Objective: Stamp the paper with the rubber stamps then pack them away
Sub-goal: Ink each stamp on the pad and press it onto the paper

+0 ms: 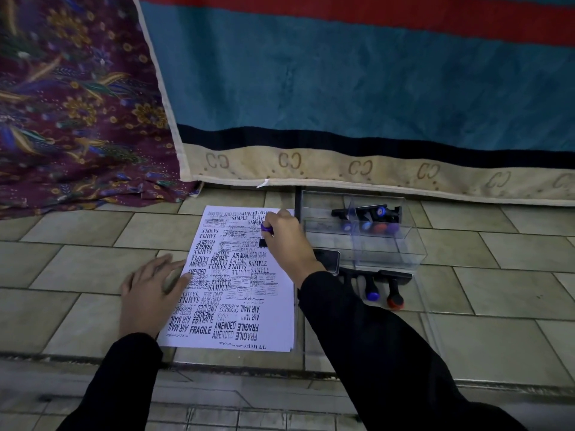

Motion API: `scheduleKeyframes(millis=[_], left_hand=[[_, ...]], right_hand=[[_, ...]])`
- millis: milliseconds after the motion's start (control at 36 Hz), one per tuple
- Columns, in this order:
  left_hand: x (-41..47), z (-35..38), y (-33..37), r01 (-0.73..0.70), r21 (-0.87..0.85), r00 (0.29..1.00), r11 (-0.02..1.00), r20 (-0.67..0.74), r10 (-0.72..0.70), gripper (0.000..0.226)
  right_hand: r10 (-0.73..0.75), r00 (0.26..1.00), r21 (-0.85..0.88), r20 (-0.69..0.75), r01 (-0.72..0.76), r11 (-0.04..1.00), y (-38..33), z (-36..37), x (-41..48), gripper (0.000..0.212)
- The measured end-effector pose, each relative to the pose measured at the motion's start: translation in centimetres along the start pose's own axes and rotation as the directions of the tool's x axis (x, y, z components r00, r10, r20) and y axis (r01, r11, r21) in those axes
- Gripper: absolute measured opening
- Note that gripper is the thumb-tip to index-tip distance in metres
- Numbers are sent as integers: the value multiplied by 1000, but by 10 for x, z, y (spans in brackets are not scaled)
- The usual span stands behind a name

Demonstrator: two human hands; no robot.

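On the floor, the paper is pinned at its left edge by the flat, spread left hand, while the right hand grips a purple-topped stamp near the paper's far right corner, its base mostly hidden.

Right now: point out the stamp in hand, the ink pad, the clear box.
stamp (266, 228), head view, purple knob above the right hand's fingers
ink pad (330, 260), head view, dark top face
clear box (401, 259), head view, near wall
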State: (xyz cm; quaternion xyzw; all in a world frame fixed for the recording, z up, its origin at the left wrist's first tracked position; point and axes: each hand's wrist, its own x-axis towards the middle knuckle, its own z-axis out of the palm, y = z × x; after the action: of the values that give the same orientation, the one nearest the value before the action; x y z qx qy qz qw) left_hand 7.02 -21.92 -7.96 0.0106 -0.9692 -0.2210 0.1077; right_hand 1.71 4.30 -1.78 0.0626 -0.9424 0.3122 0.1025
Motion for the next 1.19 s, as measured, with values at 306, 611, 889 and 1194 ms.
scheduleKeyframes(millis=[306,611,889,1194], left_hand=[[-1,3,-3,-16,9,1000,1000,-2,16,44],[-1,3,-2,-22,27,1000,999,-5,23,46],[0,3,-4,-19,29,1000,999,1,19,46],[0,1,-1,-1,15,1000,1000,-9,1,49]], right_hand=[[11,1000,-67,18,-10,998,-5,-1,6,12],[20,1000,-106,13,-19,994,-7,1,1,14],[-2,1000,-85,6,3,996,-1,4,-7,13],[131,915,343,-382,8,939,9,-42,-12,15]])
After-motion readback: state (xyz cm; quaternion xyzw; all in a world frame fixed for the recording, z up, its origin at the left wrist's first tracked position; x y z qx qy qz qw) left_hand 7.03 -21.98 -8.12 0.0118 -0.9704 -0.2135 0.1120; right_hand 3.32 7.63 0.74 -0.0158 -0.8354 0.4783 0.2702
